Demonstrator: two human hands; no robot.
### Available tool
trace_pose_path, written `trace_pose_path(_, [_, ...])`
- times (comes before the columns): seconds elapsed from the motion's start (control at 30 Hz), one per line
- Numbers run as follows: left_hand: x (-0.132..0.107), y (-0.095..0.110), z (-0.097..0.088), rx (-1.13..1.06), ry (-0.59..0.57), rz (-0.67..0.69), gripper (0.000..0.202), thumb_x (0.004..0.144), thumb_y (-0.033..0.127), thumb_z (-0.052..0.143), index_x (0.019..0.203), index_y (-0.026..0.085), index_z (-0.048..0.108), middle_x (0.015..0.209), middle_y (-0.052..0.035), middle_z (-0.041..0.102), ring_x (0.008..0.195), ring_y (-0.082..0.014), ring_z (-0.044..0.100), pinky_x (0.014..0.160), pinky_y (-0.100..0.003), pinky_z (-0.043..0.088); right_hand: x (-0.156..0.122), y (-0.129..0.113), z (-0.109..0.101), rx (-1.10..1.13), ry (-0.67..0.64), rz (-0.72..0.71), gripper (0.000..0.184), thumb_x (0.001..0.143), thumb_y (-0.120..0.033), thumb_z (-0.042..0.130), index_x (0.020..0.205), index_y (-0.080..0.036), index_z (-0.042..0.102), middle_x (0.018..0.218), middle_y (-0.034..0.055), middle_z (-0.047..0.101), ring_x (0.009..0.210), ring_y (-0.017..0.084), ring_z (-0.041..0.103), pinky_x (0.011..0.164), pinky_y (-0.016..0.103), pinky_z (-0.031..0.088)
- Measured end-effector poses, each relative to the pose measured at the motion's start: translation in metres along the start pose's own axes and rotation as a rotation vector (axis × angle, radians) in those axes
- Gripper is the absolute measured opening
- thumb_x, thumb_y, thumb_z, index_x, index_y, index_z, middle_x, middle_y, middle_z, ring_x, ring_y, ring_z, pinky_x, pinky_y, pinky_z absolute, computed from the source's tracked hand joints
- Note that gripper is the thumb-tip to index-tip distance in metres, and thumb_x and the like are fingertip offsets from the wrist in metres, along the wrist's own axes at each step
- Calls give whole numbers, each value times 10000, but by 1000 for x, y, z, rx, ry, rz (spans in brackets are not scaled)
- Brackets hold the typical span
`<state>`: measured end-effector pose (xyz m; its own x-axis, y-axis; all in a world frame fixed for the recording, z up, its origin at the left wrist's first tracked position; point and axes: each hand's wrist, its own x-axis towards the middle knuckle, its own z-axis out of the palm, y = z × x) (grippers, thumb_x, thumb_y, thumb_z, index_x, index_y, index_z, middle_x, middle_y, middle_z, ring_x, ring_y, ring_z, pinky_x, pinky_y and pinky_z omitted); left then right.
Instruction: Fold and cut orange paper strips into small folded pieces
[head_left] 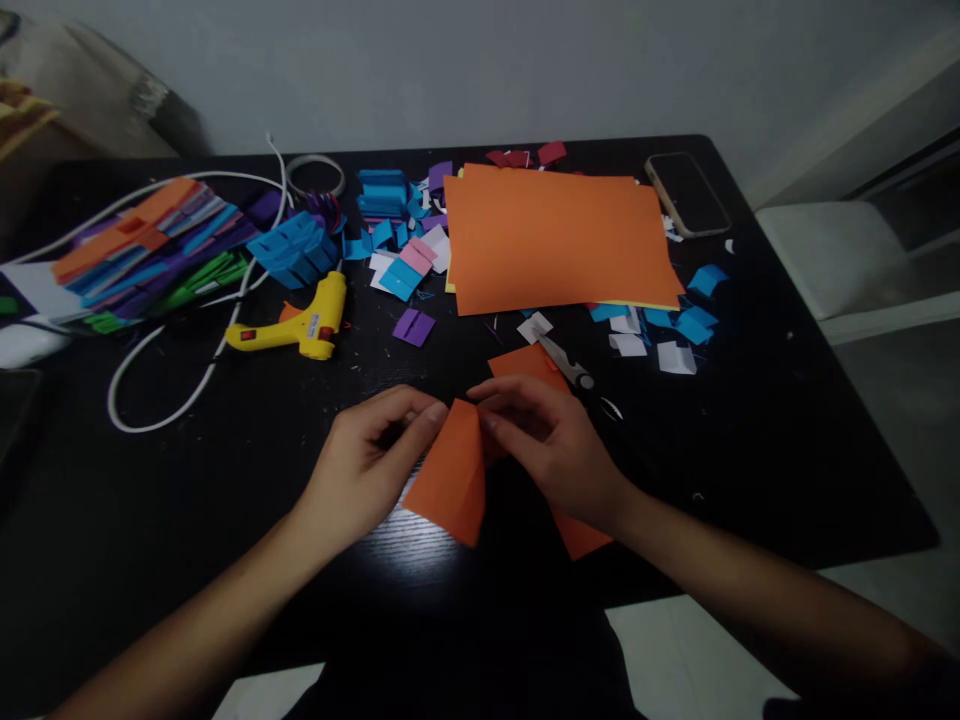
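Observation:
Between my two hands is a folded piece of orange paper, raised over the front part of the table. My left hand pinches its upper left edge between thumb and fingers. Thumb and fingertips of my right hand close on its upper right edge. Under my right hand lies another orange paper strip, partly hidden by the hand. Scissors rest just beyond my right hand, their handles hard to make out against the dark table.
A yellow glue gun lies left on the black table, near a looped white cable. Folded coloured paper strips are piled behind it. Orange sheets lie at the back, with paper scraps around them and a phone to the right.

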<state>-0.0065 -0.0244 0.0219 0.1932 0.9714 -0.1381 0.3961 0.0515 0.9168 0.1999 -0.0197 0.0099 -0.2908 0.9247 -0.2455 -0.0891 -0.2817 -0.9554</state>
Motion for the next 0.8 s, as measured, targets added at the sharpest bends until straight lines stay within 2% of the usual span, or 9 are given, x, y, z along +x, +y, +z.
trace_pose_path(0.13, [0, 3, 0, -132, 11, -36, 193, 980, 319, 622, 1081, 196, 731, 828, -15, 711, 735, -157, 671, 691, -265, 544, 2, 1, -1, 11, 7, -2, 152, 908, -265, 743, 1051, -212, 738, 1004, 47, 768, 943, 181, 751, 794, 308, 648])
trace_pose_path(0.23, [1, 6, 1, -186, 5, 0, 252, 924, 247, 659, 1168, 192, 692, 837, -10, 707, 745, -154, 684, 706, -262, 563, 2, 2, -1, 28, 2, 23, 156, 898, -267, 759, 1042, -212, 736, 980, 40, 769, 908, 171, 752, 751, 287, 643])
trace_pose_path(0.33, [1, 6, 3, -193, -13, 15, 242, 887, 238, 691, 1126, 198, 701, 823, -4, 702, 719, -146, 672, 676, -250, 552, 1, 2, 0, 40, -30, 67, 172, 887, -292, 780, 1031, -211, 730, 983, 40, 771, 877, 165, 752, 724, 279, 637])
trace_pose_path(0.43, [1, 3, 4, -146, -14, 7, 133, 870, 256, 728, 993, 203, 724, 770, 8, 684, 684, -136, 641, 639, -239, 522, -1, 1, 0, 53, -80, 79, 206, 847, -323, 824, 986, -205, 728, 989, 44, 764, 870, 171, 747, 685, 272, 623])
trace_pose_path(0.57, [1, 0, 4, -89, -26, -14, 97, 894, 292, 734, 901, 196, 724, 708, 20, 644, 633, -117, 588, 581, -219, 464, -1, -4, -2, 29, -127, 78, 291, 758, -293, 893, 964, -201, 708, 884, 10, 740, 792, 163, 734, 627, 254, 587])
trace_pose_path(0.67, [1, 0, 4, -81, -18, -26, 102, 901, 294, 723, 893, 193, 715, 705, 20, 630, 632, -116, 571, 577, -219, 455, -1, -5, -1, 7, -127, 56, 276, 774, -275, 872, 968, -205, 690, 869, 4, 731, 845, 173, 743, 728, 286, 608])
trace_pose_path(0.8, [1, 0, 4, -101, 16, -33, 102, 898, 295, 717, 909, 194, 712, 718, 17, 632, 651, -124, 574, 597, -229, 461, -3, -1, -1, -72, -123, -12, 369, 788, -200, 806, 1121, -228, 648, 1091, 54, 742, 1036, 215, 740, 923, 369, 611])
